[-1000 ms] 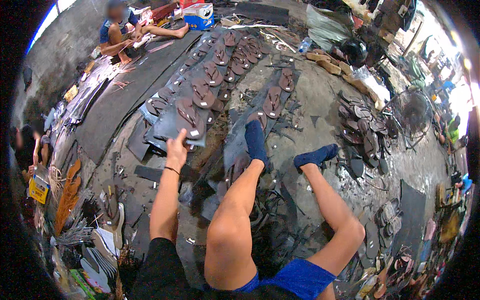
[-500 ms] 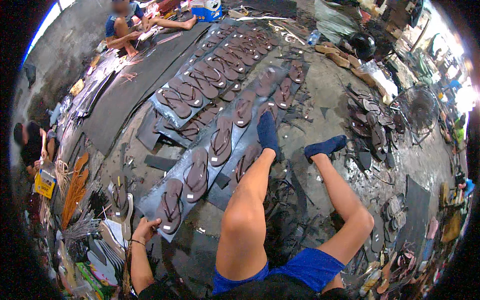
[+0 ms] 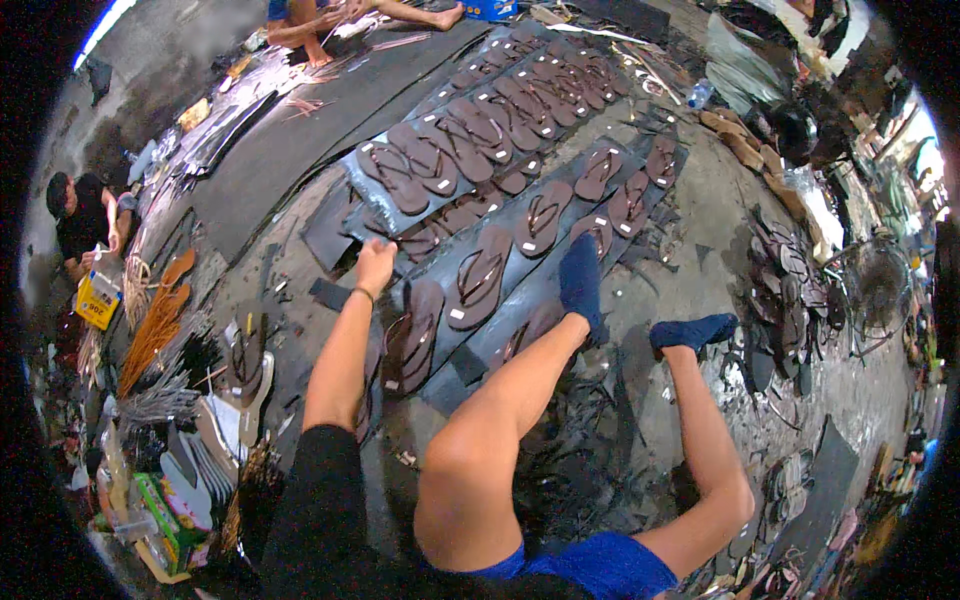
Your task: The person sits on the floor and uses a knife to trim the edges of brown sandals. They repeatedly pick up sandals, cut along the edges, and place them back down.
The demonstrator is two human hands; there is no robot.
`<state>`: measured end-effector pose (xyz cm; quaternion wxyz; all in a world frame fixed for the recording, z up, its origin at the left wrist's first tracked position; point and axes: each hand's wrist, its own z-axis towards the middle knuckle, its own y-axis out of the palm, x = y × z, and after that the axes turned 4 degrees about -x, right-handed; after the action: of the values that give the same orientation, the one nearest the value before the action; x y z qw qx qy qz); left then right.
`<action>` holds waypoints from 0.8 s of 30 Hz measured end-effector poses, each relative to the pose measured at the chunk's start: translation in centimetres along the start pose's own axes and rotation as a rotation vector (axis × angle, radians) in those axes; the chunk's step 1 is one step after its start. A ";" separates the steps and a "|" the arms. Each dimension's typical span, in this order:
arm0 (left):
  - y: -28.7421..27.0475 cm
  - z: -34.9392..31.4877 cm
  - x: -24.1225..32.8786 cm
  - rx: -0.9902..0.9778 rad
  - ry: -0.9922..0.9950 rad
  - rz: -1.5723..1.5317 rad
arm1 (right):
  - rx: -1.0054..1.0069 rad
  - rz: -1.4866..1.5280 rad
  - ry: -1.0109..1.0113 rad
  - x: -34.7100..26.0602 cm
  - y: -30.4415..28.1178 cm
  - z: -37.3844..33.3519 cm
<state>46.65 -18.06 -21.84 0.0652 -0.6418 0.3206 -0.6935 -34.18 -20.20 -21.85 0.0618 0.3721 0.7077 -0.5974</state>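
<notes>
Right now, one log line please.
left hand: at near end of dark sheets, grip unclear | right hand: not in view | brown flip-flops: rows on sheets | another person: far left

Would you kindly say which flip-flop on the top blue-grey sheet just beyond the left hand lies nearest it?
The brown flip-flop at the left end of the sheet; the others run up and right, farther from the left hand.

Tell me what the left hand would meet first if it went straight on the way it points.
The left hand would probably first meet the near edge of the blue-grey sheet under the brown flip-flops; depth is unclear, so it may be touching that edge.
</notes>
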 end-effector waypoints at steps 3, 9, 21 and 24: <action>1.1 7.9 -1.6 0.136 -0.214 0.230 | 0.008 -0.026 0.044 0.9 -0.6 1.3; 2.0 9.9 0.5 -0.057 -0.328 0.151 | 0.428 -0.008 -0.033 5.4 -12.1 6.3; 2.2 -7.4 16.1 -0.796 -0.330 -0.653 | -1.461 0.956 0.048 -48.6 19.6 -6.6; 6.8 -10.6 16.7 -0.785 -0.309 -0.530 | -1.493 0.970 -0.044 -53.8 27.1 -5.1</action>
<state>31.75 -27.98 -10.99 -0.3130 -0.7728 0.3700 -0.4098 22.44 -39.78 -13.46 0.5478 0.4819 0.6758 0.1045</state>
